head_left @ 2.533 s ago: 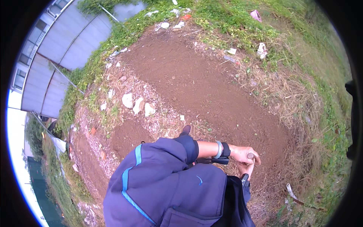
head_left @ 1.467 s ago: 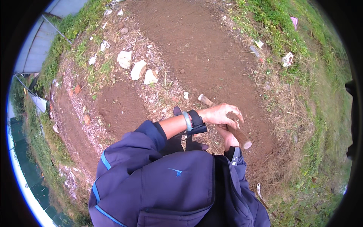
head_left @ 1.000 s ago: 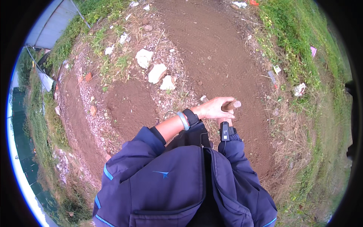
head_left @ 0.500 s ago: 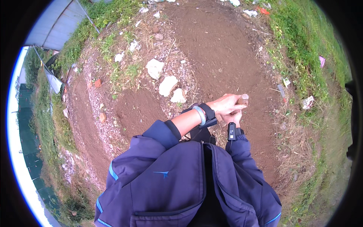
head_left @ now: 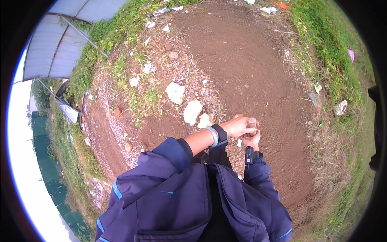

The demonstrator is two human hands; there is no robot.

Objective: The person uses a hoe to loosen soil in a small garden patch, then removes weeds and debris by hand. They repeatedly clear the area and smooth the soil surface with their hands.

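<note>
My left hand point(head_left: 237, 126) is closed around a pale brown wooden handle point(head_left: 252, 121), whose blunt upper end shows above the fingers. Just under it, my right hand point(head_left: 252, 141) is also closed, gripping the same handle. The handle points nearly straight up at the view, so its lower part and whatever is on it are hidden behind the hands and body. Dark straps circle both wrists, and a pale bangle point(head_left: 213, 136) sits on the left one.
Bare brown soil point(head_left: 242, 56) stretches ahead and to the right. Several white rocks point(head_left: 192, 112) lie on gravel left of the hands. Weeds and litter point(head_left: 341, 107) line the right bank. A sheet-metal panel point(head_left: 60, 44) and a green fence point(head_left: 50, 161) stand at the left.
The view has shifted, with the rocks now lower and further right. Both hands and the handle sit lower in the picture, still gripping. The handle end has moved slightly left.
</note>
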